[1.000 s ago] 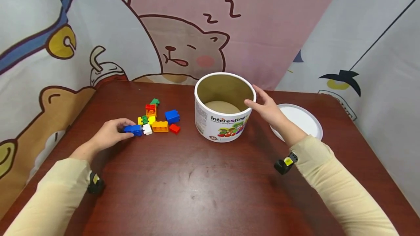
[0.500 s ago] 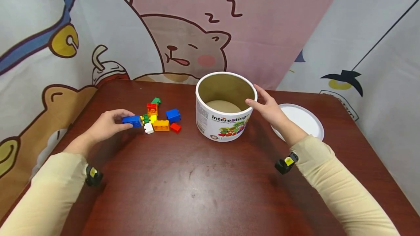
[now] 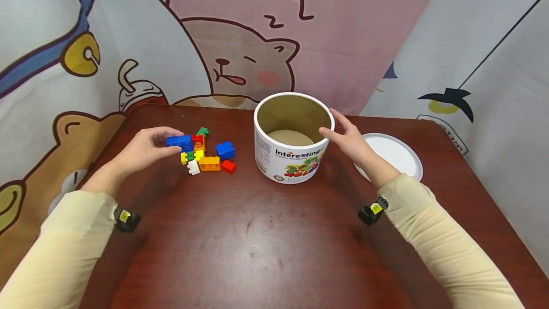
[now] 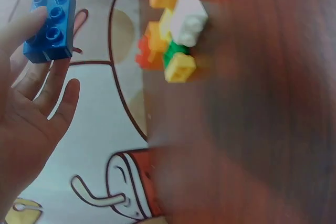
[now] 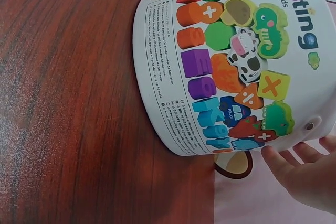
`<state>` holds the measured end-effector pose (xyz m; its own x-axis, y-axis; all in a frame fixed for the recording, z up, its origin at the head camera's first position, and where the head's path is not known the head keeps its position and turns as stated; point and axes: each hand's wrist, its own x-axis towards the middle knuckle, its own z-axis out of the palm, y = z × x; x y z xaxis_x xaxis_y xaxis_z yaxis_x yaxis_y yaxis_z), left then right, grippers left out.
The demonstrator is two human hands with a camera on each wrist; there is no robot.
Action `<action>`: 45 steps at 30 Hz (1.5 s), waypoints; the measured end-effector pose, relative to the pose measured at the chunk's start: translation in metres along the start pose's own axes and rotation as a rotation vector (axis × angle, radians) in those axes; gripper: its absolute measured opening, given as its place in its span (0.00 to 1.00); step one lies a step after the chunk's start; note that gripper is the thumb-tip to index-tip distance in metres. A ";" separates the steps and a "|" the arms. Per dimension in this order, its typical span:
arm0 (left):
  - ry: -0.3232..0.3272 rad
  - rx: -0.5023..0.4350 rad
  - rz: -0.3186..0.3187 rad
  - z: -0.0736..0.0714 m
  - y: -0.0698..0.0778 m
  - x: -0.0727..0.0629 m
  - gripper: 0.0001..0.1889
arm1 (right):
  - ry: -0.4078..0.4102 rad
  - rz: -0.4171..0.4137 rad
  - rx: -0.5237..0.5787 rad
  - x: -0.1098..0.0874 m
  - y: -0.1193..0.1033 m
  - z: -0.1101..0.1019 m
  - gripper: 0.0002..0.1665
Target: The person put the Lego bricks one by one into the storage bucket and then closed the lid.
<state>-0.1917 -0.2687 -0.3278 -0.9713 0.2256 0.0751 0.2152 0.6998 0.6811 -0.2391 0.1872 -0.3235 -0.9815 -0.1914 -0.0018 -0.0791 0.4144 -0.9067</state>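
My left hand (image 3: 141, 151) pinches a blue toy brick (image 4: 50, 24) between thumb and fingers, its studs showing in the left wrist view. In the head view this brick overlaps the left side of a loose group of bricks: a white brick (image 3: 194, 167), an orange brick (image 3: 210, 164), a small red brick (image 3: 228, 166), a second blue brick (image 3: 225, 150) and several others. A white round bucket (image 3: 268, 156) with a printed label stands upright, lidless, bare inside. My right hand (image 3: 351, 144) holds its right side near the rim, thumb in front and fingers farther back.
A white round lid (image 3: 396, 156) lies on the dark red-brown table (image 3: 257, 242) right of the bucket, partly hidden by the right forearm. Behind the table hangs a cartoon-printed cloth (image 3: 364, 27).
The left hand has carried the blue brick up and away from beside the white brick, toward the back of the group. The right hand has kept its place on the bucket.
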 end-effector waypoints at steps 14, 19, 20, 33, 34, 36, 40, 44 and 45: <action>0.035 -0.037 0.046 -0.007 0.058 0.023 0.19 | -0.007 0.011 -0.011 -0.003 -0.005 -0.002 0.44; -0.008 -0.060 0.069 -0.006 0.078 0.035 0.19 | -0.005 0.014 -0.008 -0.003 -0.005 -0.003 0.44; -0.017 -0.068 0.074 -0.005 0.081 0.037 0.19 | -0.003 0.014 -0.007 -0.003 -0.005 -0.003 0.44; -0.110 -0.183 0.131 0.018 0.118 0.081 0.19 | 0.005 0.013 0.003 0.002 -0.003 -0.004 0.44; -0.117 -0.197 0.140 0.020 0.122 0.084 0.19 | 0.007 0.013 0.005 0.002 -0.002 -0.004 0.43; -0.128 -0.210 0.158 0.026 0.128 0.089 0.19 | 0.009 0.013 0.005 0.001 -0.002 -0.004 0.43; -0.145 -0.200 0.186 0.037 0.137 0.099 0.18 | 0.008 0.013 -0.001 0.000 -0.002 -0.002 0.43; -0.149 -0.196 0.223 0.048 0.143 0.107 0.17 | 0.006 0.015 0.005 -0.001 -0.003 -0.001 0.43; -0.147 -0.202 0.233 0.051 0.145 0.109 0.16 | 0.008 0.016 0.006 -0.001 -0.003 -0.001 0.43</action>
<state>-0.2613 -0.1082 -0.2577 -0.8701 0.4696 0.1497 0.3911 0.4730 0.7895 -0.2380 0.1873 -0.3208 -0.9839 -0.1781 -0.0128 -0.0626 0.4115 -0.9093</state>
